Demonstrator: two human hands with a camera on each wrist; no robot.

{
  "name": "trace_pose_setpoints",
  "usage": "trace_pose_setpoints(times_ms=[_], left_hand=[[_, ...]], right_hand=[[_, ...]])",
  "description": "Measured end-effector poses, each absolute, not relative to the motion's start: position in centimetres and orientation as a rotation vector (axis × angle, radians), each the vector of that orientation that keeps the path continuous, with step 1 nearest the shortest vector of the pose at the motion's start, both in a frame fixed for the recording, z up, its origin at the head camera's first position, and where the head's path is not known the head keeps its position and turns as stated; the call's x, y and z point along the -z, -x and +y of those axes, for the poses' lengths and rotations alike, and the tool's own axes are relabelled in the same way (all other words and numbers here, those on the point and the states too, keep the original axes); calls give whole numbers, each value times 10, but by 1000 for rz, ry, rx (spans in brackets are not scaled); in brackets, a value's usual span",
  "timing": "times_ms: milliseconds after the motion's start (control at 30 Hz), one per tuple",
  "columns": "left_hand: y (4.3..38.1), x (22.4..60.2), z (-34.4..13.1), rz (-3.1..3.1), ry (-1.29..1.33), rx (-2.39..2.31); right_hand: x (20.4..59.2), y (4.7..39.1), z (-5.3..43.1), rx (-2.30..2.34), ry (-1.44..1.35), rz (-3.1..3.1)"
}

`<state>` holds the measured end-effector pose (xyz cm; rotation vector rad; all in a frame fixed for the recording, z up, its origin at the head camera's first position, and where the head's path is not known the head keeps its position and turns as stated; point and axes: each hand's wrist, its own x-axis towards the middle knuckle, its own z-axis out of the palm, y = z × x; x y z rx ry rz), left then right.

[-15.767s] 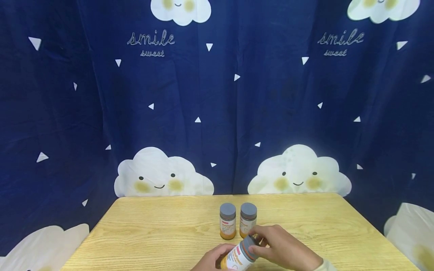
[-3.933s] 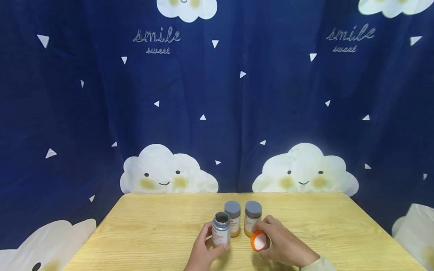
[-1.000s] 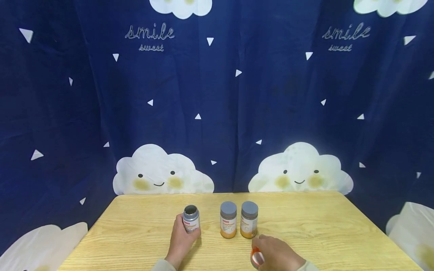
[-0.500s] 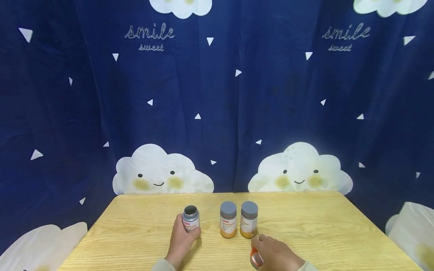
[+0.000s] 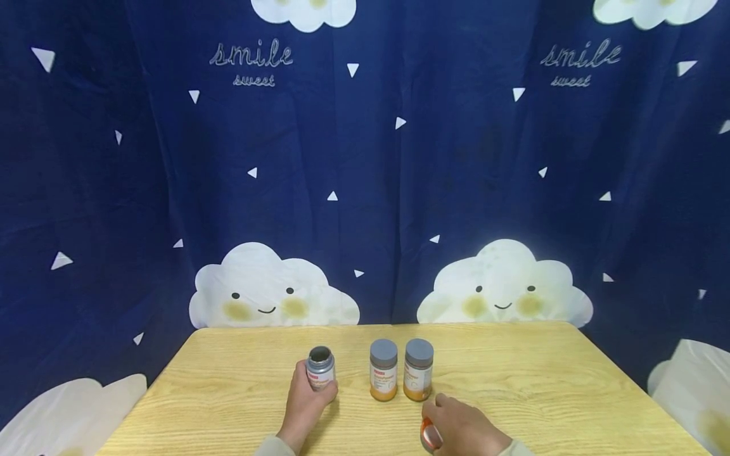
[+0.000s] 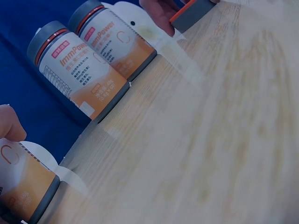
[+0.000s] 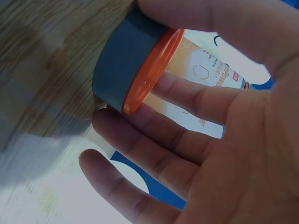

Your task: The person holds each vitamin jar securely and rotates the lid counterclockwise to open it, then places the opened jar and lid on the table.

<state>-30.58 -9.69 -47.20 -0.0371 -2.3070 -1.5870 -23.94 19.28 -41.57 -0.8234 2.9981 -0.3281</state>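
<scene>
An uncapped supplement bottle (image 5: 321,373) stands upright on the left part of the table, its dark mouth facing up. My left hand (image 5: 307,399) grips it around the body, thumb across the front. The left wrist view catches only the lower part of that bottle (image 6: 28,182). On the right, my right hand (image 5: 463,425) holds a grey screw cap (image 7: 124,60) with an orange inner rim, pinched between thumb and fingers. The cap is tipped on edge close to the tabletop, its white inside partly visible in the head view.
Two capped bottles of the same kind (image 5: 384,370) (image 5: 419,370) stand side by side between my hands, farther back than the cap. The pale wooden table (image 5: 239,380) ends at a dark blue curtain (image 5: 365,158) printed with clouds.
Since the earliest frame the cap has come off the bottle into my right hand. The uncapped bottle has moved left, away from the capped pair. Over the last second almost nothing has moved.
</scene>
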Motion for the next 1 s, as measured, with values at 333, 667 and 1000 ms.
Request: trace_pose_setpoints(times_ms=[333,667,1000], left_hand=[[304,471,-97,-2326,13,1590],[303,470,-97,-2315,20,1608],[304,470,-97,-2300,18,1636]], right_hand=[[417,240,193,317,828,2977],[417,240,192,317,849,2987],[416,240,193,325,857,2990]])
